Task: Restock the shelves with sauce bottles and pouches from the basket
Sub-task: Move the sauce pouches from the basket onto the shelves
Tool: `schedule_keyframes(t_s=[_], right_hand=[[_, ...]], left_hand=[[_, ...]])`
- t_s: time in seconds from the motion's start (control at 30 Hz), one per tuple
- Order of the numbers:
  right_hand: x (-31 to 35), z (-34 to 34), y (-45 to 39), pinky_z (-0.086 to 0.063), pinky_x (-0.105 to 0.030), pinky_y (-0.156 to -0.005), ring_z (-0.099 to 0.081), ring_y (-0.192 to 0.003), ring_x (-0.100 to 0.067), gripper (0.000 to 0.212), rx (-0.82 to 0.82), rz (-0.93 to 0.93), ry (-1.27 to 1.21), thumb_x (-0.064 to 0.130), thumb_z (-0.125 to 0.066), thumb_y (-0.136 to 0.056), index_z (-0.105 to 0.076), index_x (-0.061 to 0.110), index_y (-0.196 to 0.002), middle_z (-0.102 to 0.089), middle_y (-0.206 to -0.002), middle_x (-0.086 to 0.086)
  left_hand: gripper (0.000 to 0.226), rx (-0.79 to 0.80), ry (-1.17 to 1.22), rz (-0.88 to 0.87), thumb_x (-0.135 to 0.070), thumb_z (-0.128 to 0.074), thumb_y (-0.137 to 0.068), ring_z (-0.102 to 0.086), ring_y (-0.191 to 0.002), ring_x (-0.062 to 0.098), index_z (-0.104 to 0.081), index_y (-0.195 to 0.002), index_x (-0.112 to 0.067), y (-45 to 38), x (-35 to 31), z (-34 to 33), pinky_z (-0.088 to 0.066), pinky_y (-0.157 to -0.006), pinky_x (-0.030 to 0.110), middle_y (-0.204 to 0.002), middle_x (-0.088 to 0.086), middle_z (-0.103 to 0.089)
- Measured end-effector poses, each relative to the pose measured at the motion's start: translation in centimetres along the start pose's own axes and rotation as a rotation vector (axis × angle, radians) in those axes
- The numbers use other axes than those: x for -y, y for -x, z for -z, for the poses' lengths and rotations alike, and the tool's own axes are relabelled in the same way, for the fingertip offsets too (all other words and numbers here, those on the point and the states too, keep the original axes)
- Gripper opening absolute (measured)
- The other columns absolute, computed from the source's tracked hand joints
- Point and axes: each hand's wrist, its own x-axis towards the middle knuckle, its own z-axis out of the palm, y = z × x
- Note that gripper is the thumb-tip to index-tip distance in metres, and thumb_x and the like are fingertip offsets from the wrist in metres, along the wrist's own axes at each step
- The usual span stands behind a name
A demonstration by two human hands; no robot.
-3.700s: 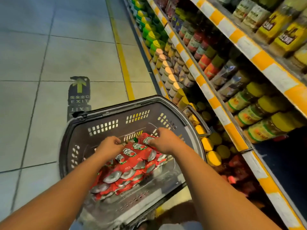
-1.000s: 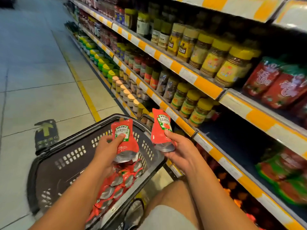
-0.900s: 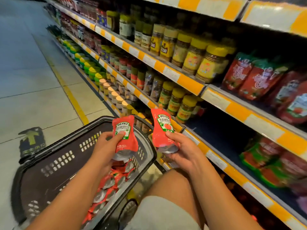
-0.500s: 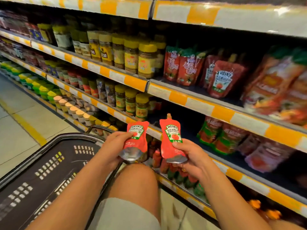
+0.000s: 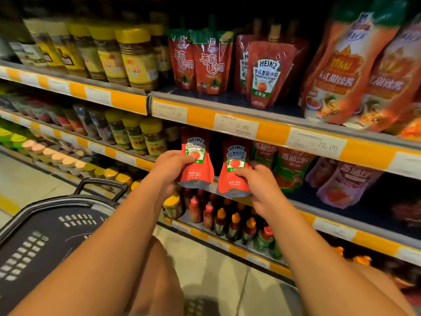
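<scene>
Raised from the basket [image 5: 45,224], both hands — left hand [image 5: 169,169], right hand [image 5: 262,185] — each grip a Heinz ketchup pouch [image 5: 196,165].

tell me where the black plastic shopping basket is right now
In the head view the black plastic shopping basket sits lower left, beside the left forearm, before the yellow-lidded jars.

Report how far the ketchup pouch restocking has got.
Done: some Heinz pouches already stand on the upper shelf, though I can't tell who placed them. In hand: the left hand grips one ketchup pouch, the right hand another pouch, both held up before the middle shelf. Left: shelving both; the basket contents are out of view.
</scene>
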Motion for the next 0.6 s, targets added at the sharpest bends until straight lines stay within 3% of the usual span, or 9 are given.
schedule_keyframes(t_s=[0.17,0.3,0.37,0.47,0.6], right_hand=[[0.0,-1.6,-1.5,-0.056,-0.027,-0.059,-0.073,-0.090,-0.019,0.077,-0.061,0.043,0.032,0.016,-0.076,-0.091,-0.036,0.017,-0.156,-0.069,-0.120,-0.006],[-0.4,-3.1,-2.9,-0.061,-0.033,-0.068,-0.074,-0.090,-0.017,0.071,-0.102,0.103,0.049,0.014,-0.075,-0.091,-0.041,0.023,-0.153,-0.072,-0.112,0.002],[-0.6,-4.0,-3.7,-0.062,-0.036,-0.077,-0.073,-0.097,-0.018,0.069,-0.137,0.145,0.087,0.013,-0.076,-0.090,-0.044,0.025,-0.151,-0.071,-0.118,0.000],[-0.8,-4.5,-4.3,-0.060,-0.042,-0.092,-0.070,-0.106,-0.020,0.067,-0.188,0.221,0.134,0.011,-0.076,-0.088,-0.049,0.026,-0.147,-0.070,-0.123,0.000],[-1.5,-5.4,-5.3,-0.057,-0.034,-0.089,-0.068,-0.106,-0.015,0.065,-0.261,0.319,0.178,0.003,-0.075,-0.086,-0.055,0.027,-0.143,-0.068,-0.117,0.006]], left_hand=[[0.031,-0.018,0.007,0.030,-0.012,-0.082,-0.086,-0.076,-0.100,0.034,-0.071,-0.112,0.000,-2.5,-0.6,-0.5,-0.058,-0.093,0.060,-0.108,0.018,-0.078],[0.015,-0.013,0.031,0.030,-0.010,-0.078,-0.089,-0.075,-0.086,0.025,-0.067,-0.099,-0.008,-3.8,0.6,-0.1,-0.062,-0.078,0.045,-0.111,0.018,-0.077],[0.014,-0.025,0.036,0.029,-0.009,-0.078,-0.089,-0.074,-0.087,0.025,-0.065,-0.095,-0.011,-4.6,1.0,0.4,-0.060,-0.073,0.041,-0.109,0.015,-0.077],[0.021,-0.014,0.064,0.002,-0.003,-0.075,-0.088,-0.076,-0.093,0.025,-0.066,-0.106,-0.010,-5.2,0.6,0.3,-0.059,-0.075,0.040,-0.104,0.010,-0.079],[0.031,0.007,0.106,-0.041,0.001,-0.074,-0.085,-0.078,-0.094,0.025,-0.066,-0.112,-0.013,-6.2,0.7,0.6,-0.062,-0.077,0.041,-0.102,0.006,-0.080]])
